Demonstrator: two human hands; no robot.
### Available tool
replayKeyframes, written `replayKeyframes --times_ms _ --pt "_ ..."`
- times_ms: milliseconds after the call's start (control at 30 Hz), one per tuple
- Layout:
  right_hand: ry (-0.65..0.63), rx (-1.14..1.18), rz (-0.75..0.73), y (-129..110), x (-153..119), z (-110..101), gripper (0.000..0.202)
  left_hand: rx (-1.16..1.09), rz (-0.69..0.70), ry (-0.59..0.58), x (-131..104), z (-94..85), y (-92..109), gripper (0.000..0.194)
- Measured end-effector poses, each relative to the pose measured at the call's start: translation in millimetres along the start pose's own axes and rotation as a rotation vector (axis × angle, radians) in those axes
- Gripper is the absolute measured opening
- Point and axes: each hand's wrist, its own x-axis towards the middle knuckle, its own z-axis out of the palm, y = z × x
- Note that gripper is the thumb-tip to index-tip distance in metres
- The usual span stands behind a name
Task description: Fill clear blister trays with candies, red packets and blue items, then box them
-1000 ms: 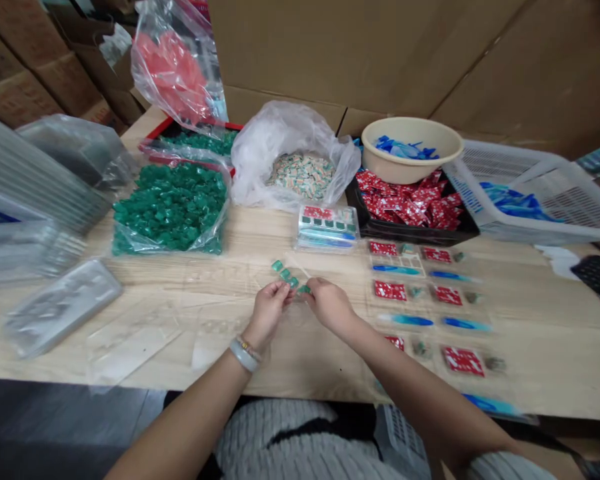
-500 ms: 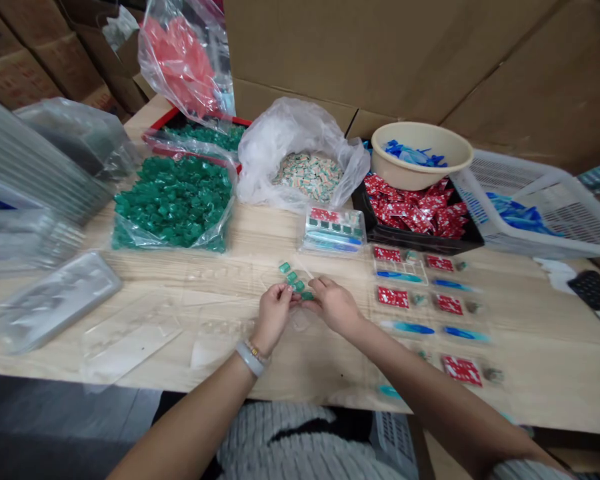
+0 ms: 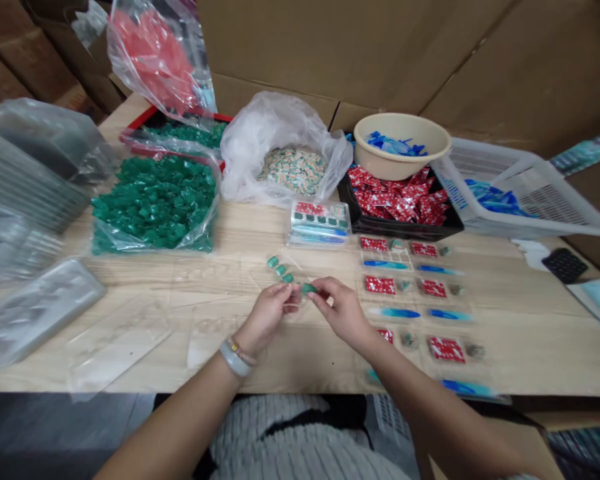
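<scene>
My left hand (image 3: 270, 310) is closed in a pinch over the table; what its fingertips hold, if anything, is too blurred to make out. Close beside it, my right hand (image 3: 344, 312) pinches a small shiny green piece (image 3: 309, 289) between thumb and fingers. Three similar green pieces (image 3: 280, 270) lie in a slanting row just beyond the left fingertips. Faint edges of a clear plastic tray (image 3: 255, 277) show around them. To the right are several clear trays bearing red packets (image 3: 380, 285), blue brush-like sticks (image 3: 400, 313) and small pale-green pieces (image 3: 405, 286).
A bag of green pieces (image 3: 153, 203), a white plastic bag (image 3: 250, 160) of small printed pieces and a filled clear pack (image 3: 320, 223) stand behind the hands. Further right are a black tray (image 3: 405, 230), beige bowl (image 3: 405, 163) and white basket (image 3: 545, 223). Clear trays (image 3: 35, 307) lie left.
The green piece in my right hand has come away from the row, and my hands have moved slightly apart. The whole view has shifted, so the table's things appear further left.
</scene>
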Motion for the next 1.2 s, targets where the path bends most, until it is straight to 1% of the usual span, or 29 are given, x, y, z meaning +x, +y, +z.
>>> replayKeyframes --times_ms 67,100,133,167,200,267,333,400,467,533,600,633,667,733,767,833,933,1067,1133,1200 --pt "0.035 -0.044 0.116 11.2 -6.8 2.1 0.011 0.325 0.214 0.112 6.4 -7.0 1.0 0.024" --pt "0.025 -0.078 0.153 15.2 -9.0 5.0 0.012 0.515 0.344 0.14 9.7 -10.7 1.8 0.023" --pt "0.001 -0.123 0.172 17.3 -10.0 9.0 0.012 0.704 0.464 0.134 12.9 -13.9 2.2 0.022" --pt "-0.033 -0.178 0.176 17.5 -9.7 13.8 0.013 0.875 0.56 0.099 15.8 -16.4 2.1 0.022" --pt "-0.066 -0.242 0.175 16.0 -8.2 18.9 0.013 1.015 0.624 0.054 18.3 -18.0 1.2 0.023" --pt "-0.126 -0.38 0.187 10.4 -3.4 28.2 0.013 1.182 0.674 -0.008 22.3 -19.3 -2.8 0.025" --pt "-0.169 -0.474 0.214 6.5 1.0 32.9 0.013 1.235 0.691 -0.023 24.8 -19.4 -8.2 0.028" --pt "-0.195 -0.462 0.218 8.1 3.7 30.7 0.013 1.248 0.711 -0.018 26.1 -19.9 -12.9 0.03" --pt "-0.222 -0.322 0.195 14.3 7.9 21.8 0.016 1.261 0.729 -0.02 26.8 -21.1 -15.8 0.032" --pt "-0.214 -0.168 0.152 21.4 18.6 10.3 0.018 1.281 0.743 -0.022 27.4 -22.3 -17.2 0.032" --pt "-0.205 -0.137 0.103 25.9 37.9 1.9 0.016 1.3 0.76 -0.011 28.1 -23.1 -17.7 0.031" --pt "-0.226 -0.174 0.098 27.0 49.7 0.3 0.015 1.307 0.768 -0.001 28.5 -23.3 -17.9 0.031" --pt "-0.275 -0.23 0.11 27.5 61.8 0.7 0.013 1.311 0.776 0.009 28.9 -23.4 -18.0 0.031" --pt "-0.406 -0.341 0.186 27.5 83.9 5.8 0.011 1.311 0.789 0.024 29.8 -23.5 -18.3 0.03" --pt "-0.455 -0.387 0.229 27.1 92.5 9.3 0.013 1.308 0.793 0.025 30.3 -23.7 -18.5 0.029" --pt "-0.507 -0.453 0.278 26.1 104.2 15.3 0.017 1.301 0.797 0.021 31.2 -24.2 -18.8 0.029" --pt "-0.574 -0.498 0.31 23.1 112.3 16.0 0.021 1.29 0.798 0.018 32.2 -25.1 -18.3 0.031" --pt "-0.664 -0.518 0.325 21.3 115.4 5.6 0.018 1.289 0.792 0.015 32.4 -25.7 -16.8 0.031" --pt "-0.672 -0.517 0.314 24.9 112.3 0.5 0.014 1.289 0.787 0.013 32.2 -25.8 -16.6 0.031" --pt "-0.652 -0.471 0.272 32.1 105.2 -3.6 0.012 1.289 0.785 0.011 32.0 -25.6 -16.7 0.03"
